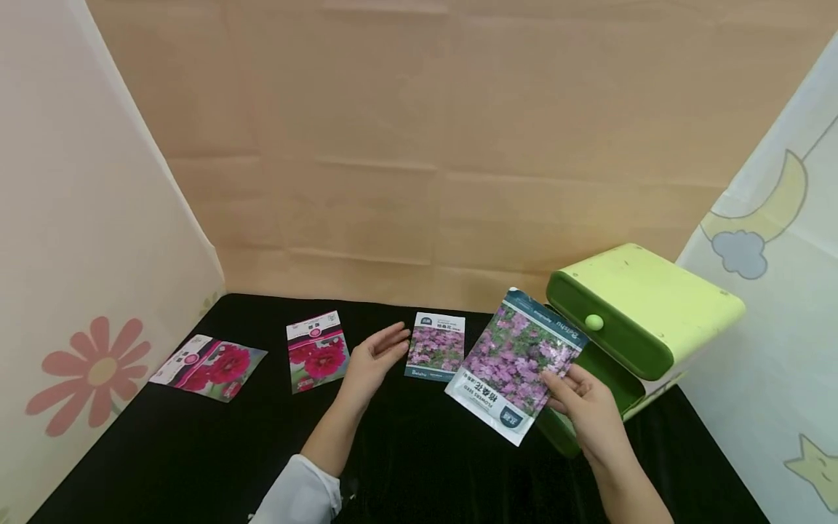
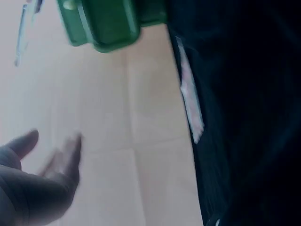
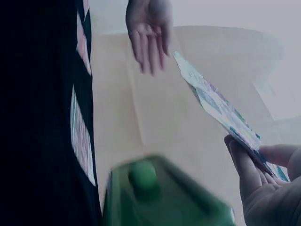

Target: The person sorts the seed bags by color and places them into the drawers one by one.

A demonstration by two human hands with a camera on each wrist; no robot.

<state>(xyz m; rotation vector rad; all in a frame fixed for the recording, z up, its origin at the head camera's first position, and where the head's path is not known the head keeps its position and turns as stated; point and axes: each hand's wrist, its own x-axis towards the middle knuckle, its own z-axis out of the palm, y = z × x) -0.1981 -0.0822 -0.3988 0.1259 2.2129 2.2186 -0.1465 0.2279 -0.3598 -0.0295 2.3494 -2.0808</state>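
Your right hand (image 1: 589,415) is pinching the purple packet (image 1: 513,364) by one edge, the thumb lying across its printed face and the fingers curling behind. You are holding that packet tilted, its print upside down, just left of the box (image 1: 651,287); in the head view it is partly covering the box's open lower drawer (image 1: 609,371). The upper drawer (image 1: 622,338), with its round knob (image 1: 593,322), is sitting above that one.

Your left hand (image 1: 373,362) is hovering well to the left of the box, holding nothing; its fingers are reaching out loosely, the thumb standing wide of them. Just past its fingertips, on the side nearer the box, a second purple packet (image 1: 436,348) is lying flat. Farther left of the box, beyond your left hand, one red packet (image 1: 319,356) is resting on the black cloth (image 1: 425,451), and another red packet (image 1: 209,367) is lying farthest from the box. A tan sheet (image 1: 393,145) is hanging behind the box.
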